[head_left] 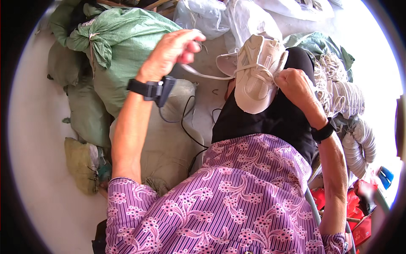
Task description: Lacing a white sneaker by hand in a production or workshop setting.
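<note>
A beige sneaker (pixel 253 82) rests on my black-trousered lap, its toe toward me. Its pale flat shoelace (pixel 207 76) crosses the tongue and stretches out to the left. My left hand (pixel 174 51) is raised beside the green sack, fingers curled around that stretched length. At the shoe's right edge, my right hand (pixel 296 86) is closed in a pinch where the lace comes out; its fingertips are partly hidden. Another pale shoe (pixel 227 63) shows partly behind the sneaker, on the left.
Stuffed green sacks (pixel 127 38) stand at the left, with a pale sack (pixel 173 101) nearer my legs. Clear plastic bags (pixel 203 17) lie at the far side. Bundles of white laces (pixel 344 97) are heaped on the right, above red bags (pixel 359 211). A black cable (pixel 186 127) runs beside my left leg.
</note>
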Demonstrator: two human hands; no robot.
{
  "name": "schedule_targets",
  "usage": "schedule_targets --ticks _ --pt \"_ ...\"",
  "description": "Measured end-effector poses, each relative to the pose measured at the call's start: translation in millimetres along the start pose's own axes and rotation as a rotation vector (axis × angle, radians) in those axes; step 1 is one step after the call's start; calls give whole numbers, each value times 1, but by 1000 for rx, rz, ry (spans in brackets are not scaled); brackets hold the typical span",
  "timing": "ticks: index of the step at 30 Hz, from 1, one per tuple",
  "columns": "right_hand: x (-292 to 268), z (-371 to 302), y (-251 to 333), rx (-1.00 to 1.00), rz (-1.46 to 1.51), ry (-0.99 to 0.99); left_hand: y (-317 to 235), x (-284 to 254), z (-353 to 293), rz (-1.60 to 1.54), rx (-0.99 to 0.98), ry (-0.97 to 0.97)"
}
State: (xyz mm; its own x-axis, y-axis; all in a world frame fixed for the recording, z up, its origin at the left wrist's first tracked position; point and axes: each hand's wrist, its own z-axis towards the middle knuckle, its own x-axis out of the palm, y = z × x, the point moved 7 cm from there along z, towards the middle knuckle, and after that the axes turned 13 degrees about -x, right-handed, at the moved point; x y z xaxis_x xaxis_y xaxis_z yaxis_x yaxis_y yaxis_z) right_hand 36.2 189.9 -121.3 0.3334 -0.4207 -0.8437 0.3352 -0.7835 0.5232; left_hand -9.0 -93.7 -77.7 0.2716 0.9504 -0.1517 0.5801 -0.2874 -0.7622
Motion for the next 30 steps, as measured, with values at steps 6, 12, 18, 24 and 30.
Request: schedule_targets --ticks 6,12,18,24,30 --pt "-8 2 12 -66 -199 -57 -1 70 17 -14 66 143" --pt "-32 3 11 -193 32 -134 -9 97 -5 49 26 189" --pt "-54 21 44 -474 286 -345 -23 113 -21 118 183 324" --pt "-35 25 38 -329 475 -76 -12 102 -24 67 107 401" --pt "-30 29 48 -306 276 -115 -8 120 -6 311 197 324"
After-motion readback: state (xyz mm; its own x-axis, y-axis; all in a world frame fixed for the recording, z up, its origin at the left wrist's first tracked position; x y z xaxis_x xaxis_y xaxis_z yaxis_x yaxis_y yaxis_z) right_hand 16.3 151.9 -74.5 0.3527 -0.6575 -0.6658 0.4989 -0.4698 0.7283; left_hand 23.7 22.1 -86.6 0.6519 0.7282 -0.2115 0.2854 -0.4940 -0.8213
